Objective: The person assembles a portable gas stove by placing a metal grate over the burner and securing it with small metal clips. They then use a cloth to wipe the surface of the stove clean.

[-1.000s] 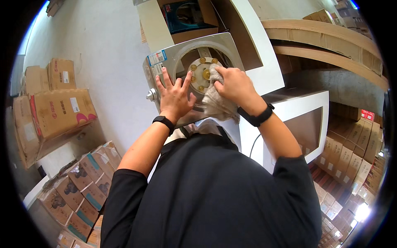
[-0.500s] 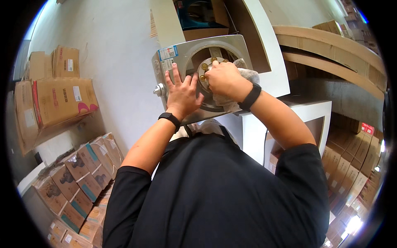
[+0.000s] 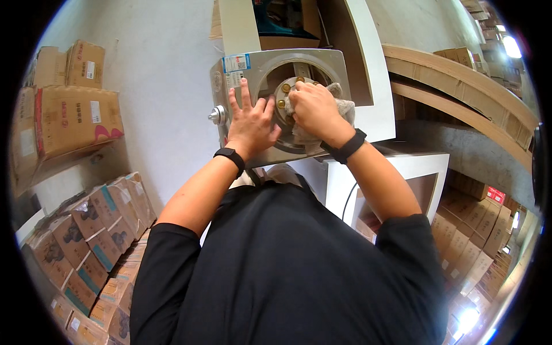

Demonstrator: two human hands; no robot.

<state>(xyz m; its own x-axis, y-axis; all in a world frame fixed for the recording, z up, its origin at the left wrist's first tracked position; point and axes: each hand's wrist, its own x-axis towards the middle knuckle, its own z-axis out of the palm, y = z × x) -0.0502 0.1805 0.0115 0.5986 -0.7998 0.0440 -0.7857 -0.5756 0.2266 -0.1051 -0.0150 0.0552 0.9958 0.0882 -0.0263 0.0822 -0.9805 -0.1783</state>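
Observation:
A square, flat stainless-steel appliance (image 3: 247,146) that looks like a single-burner gas stove lies before me. Its round opening holds a pale disc with several brass-coloured nozzles (image 3: 281,104). My left hand (image 3: 250,123) rests on the metal top left of that opening, fingers spread. In the opening, my right hand (image 3: 319,111) is closed around a bunched grey-beige cloth (image 3: 345,107) and presses against the disc. Folds of the cloth stick out right of and below the hand. A silver knob (image 3: 217,115) projects from the appliance's left side, and a blue-and-white label (image 3: 236,62) marks its upper left corner.
White cabinet frames (image 3: 379,115) with openings stand behind and right of the appliance. Cardboard boxes (image 3: 80,115) are stacked at the left, more boxes (image 3: 92,241) at lower left. Long cardboard-covered beams (image 3: 460,75) run along the right, above further cartons (image 3: 466,230).
My right hand has shifted slightly over the disc with the cloth. My left hand stays spread on the metal top. The whole view has tilted a little.

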